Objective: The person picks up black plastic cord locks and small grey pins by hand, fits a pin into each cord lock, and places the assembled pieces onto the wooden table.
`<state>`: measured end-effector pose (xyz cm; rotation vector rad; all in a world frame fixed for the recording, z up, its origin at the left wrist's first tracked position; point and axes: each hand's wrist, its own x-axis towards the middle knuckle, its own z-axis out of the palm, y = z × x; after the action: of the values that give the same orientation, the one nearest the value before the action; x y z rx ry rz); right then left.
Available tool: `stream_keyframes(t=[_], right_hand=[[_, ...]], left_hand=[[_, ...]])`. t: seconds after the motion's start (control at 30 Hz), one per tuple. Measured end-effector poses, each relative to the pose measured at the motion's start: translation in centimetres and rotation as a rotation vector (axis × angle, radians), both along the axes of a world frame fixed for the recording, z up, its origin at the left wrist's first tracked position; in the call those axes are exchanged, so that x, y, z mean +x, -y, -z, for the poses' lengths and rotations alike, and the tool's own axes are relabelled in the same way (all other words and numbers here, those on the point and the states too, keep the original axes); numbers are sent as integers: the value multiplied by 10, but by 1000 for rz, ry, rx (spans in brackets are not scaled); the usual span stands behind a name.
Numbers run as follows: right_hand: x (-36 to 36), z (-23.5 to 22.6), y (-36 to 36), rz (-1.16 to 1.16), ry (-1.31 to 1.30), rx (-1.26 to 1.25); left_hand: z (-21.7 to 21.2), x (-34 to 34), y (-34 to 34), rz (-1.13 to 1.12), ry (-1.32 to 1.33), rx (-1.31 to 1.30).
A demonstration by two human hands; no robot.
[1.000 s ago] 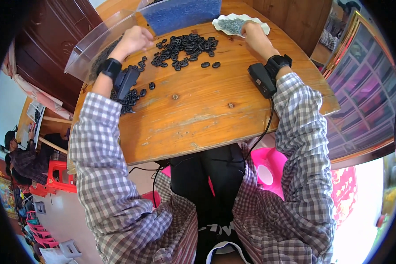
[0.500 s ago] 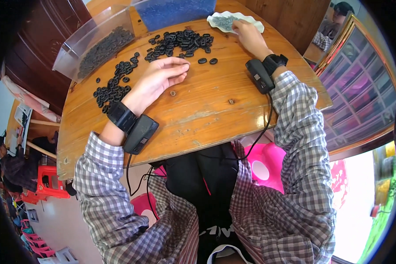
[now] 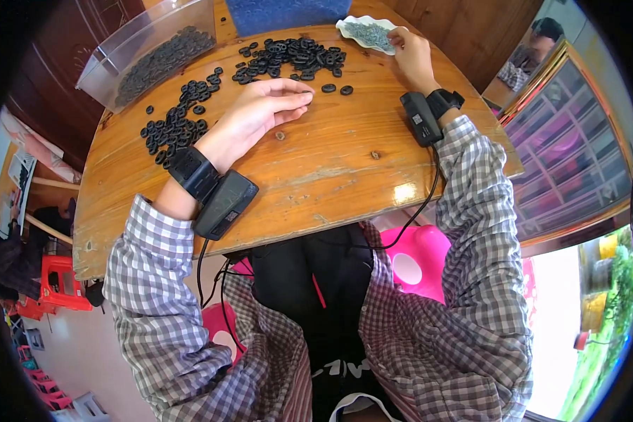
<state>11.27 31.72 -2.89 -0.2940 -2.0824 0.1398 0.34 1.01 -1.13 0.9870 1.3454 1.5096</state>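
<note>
Both hands have moved. Left hand [image 3: 260, 112] came back from the clear bin [image 3: 148, 53], fingers pinched near the black rings [image 3: 288, 56] on the counter [image 3: 330, 169]. Right hand [image 3: 411, 56] touches the small dish [image 3: 373, 32]; its grip is hidden.

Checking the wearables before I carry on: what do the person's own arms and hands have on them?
Both hands, left hand and right hand, are bare. Both arms wear grey-and-white checked shirt sleeves. Each wrist carries a black strap holding a black box-shaped device: the left wrist device and the right wrist device. Thin black cables run from them toward the body.
</note>
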Motion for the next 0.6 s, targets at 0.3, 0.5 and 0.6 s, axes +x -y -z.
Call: stream_keyframes(t=[0.3, 0.5, 0.6], right_hand=[[2, 2, -7, 48, 117, 69], [-3, -5, 20, -27, 127, 81], [-14, -11, 36, -168, 310, 164]], left_hand=[[3, -1, -2, 14, -9, 24], [1, -2, 0, 11, -30, 2], [1, -3, 1, 20, -8, -5]])
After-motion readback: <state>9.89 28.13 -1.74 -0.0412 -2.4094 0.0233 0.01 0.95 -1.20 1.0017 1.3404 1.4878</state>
